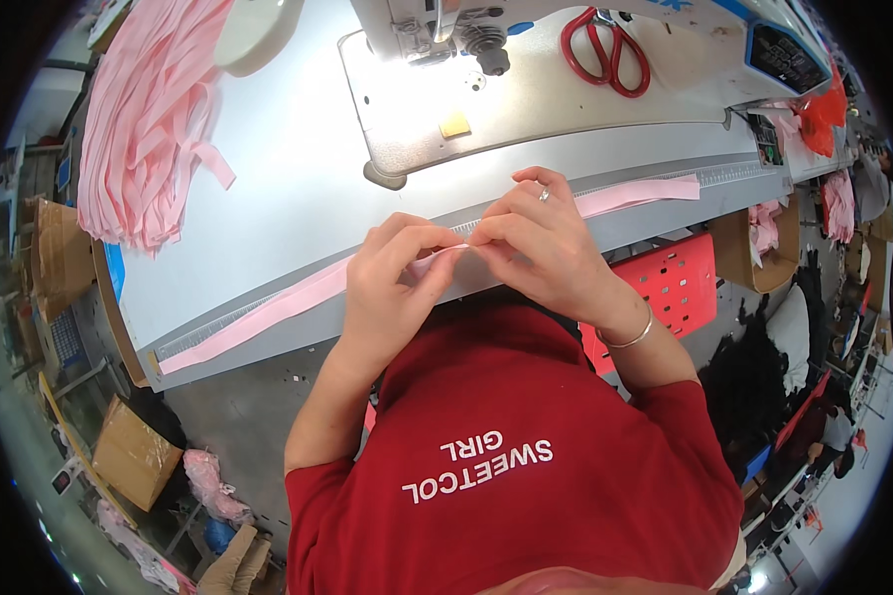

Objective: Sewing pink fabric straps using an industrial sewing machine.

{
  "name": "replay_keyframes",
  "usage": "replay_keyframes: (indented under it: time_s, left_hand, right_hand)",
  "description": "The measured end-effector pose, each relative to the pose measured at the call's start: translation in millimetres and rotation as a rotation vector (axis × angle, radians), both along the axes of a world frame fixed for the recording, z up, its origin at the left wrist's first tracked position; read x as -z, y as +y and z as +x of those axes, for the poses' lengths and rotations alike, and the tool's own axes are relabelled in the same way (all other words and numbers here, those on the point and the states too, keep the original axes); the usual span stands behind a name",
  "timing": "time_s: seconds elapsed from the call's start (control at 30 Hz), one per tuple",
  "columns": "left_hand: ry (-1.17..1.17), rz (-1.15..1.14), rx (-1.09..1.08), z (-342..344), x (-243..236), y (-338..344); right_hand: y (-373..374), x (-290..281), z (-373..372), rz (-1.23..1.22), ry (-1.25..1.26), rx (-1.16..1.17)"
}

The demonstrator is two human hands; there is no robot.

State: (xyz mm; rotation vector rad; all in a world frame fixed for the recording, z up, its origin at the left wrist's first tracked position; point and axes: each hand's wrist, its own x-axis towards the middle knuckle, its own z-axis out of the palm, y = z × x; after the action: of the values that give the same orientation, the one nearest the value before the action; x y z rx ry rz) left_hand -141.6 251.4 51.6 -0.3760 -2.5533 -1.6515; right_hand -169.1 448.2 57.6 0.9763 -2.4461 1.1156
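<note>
A long pink fabric strip (283, 310) lies along the front edge of the table, stretching out to both sides of my hands. My left hand (392, 273) pinches it near its middle, thumb against forefinger. Right beside it, my right hand (541, 238) pinches the same strip, and the fingertips of both hands nearly meet. Beneath the strip runs a ruler (734, 173) fixed along the table edge. The bit of strip between my fingertips is mostly hidden.
A sewing machine (437, 35) stands at the back, with red-handled scissors (605, 55) on its bed. A heap of pink strips (149, 129) hangs at the far left of the white table (268, 198). A red perforated chair (670, 288) and a cardboard box (764, 263) sit at the right.
</note>
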Motion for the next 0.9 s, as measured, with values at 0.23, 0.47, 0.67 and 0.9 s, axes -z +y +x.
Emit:
replay_keyframes:
  time_s: [0.23,0.47,0.67,0.9]
  left_hand:
    - [-0.108,0.111,-0.009,-1.0,-3.5,-1.0]
    - [-0.171,0.182,-0.004,-2.0,-4.7,-2.2]
    - [-0.238,0.254,-0.024,-1.1,-4.7,-2.5]
    - [-0.182,0.235,-0.017,-1.7,-6.0,-5.1]
  right_hand:
    - [-2.5,0.0,0.2,-0.009,0.004,0.018]
    - [-3.8,-1.2,-0.5,-0.03,-0.006,0.013]
    - [-5.2,-3.3,0.0,-0.05,-0.007,0.006]
    - [-9.0,0.1,-1.4,-0.101,-0.032,-0.011]
